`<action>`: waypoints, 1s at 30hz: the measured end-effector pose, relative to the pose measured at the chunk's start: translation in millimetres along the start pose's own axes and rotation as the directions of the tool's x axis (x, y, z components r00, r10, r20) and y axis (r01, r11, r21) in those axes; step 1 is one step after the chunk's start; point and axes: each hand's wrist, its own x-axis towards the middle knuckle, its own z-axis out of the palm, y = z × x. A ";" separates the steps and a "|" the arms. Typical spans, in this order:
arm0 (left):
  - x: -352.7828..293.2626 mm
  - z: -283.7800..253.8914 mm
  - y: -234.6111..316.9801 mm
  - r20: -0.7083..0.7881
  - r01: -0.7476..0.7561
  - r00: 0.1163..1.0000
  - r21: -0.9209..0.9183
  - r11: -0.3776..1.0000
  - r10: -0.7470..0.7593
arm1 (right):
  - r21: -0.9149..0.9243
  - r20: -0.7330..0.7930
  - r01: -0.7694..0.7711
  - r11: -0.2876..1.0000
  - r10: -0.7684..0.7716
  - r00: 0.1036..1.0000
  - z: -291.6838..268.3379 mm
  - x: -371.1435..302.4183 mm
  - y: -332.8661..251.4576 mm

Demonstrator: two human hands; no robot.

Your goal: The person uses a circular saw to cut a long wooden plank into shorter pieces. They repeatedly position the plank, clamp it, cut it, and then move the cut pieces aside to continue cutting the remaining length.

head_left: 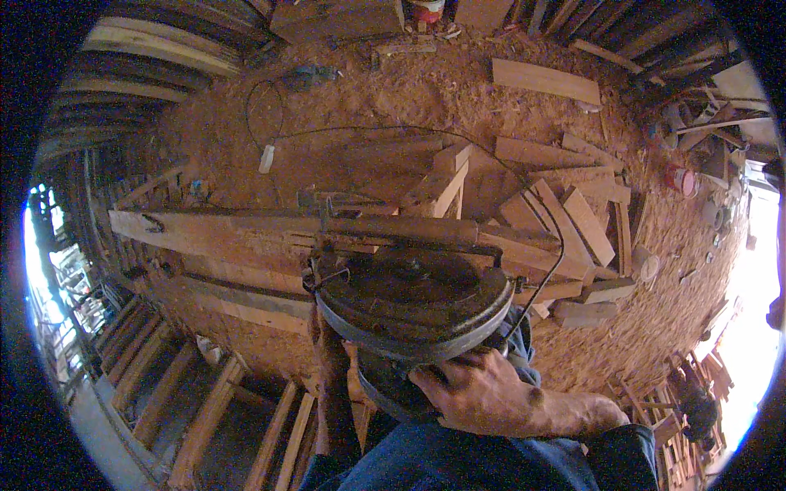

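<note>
A large corded power tool (pixel 413 323) with a round, dusty dark housing and a grey rim is in front of my body. A metal frame runs along its far edge. My right hand (pixel 479 385) is closed over the near side of the tool, its fingers wrapped round a dark grip. On the left, my left hand (pixel 322 319) reaches up along the tool's side; its fingers are mostly hidden in shadow against the housing. Just beyond lies a long wooden beam (pixel 188 227), running left to right. Whether the tool touches the beam cannot be told.
A black cord (pixel 561 237) loops from the tool across the ground to a white connector (pixel 267 159). Cut boards (pixel 585 225) lie piled at the right, and one plank (pixel 547 80) lies farther off. Sawdust covers the ground. Timber stacks (pixel 155 45) line the left, with slats (pixel 209 417) nearer me.
</note>
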 end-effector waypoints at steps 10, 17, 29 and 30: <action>8.4 1.2 20.0 0.031 0.005 0.999 0.082 0.997 -0.007 | -0.030 0.058 -0.010 0.999 0.012 0.998 2.6 12.3 -4.3; 12.4 -13.9 8.8 0.037 -0.077 0.996 0.053 0.996 0.075 | -0.072 0.155 -0.037 0.997 0.048 0.987 10.1 14.2 -13.1; 14.9 0.4 51.3 -0.129 0.114 0.988 0.247 0.962 -0.084 | -0.030 0.156 -0.046 0.998 0.050 0.986 12.9 35.1 -20.2; 16.6 -1.6 53.5 -0.135 0.147 0.984 0.262 0.954 -0.115 | -0.036 0.223 -0.061 0.997 0.067 0.972 13.9 37.1 -21.1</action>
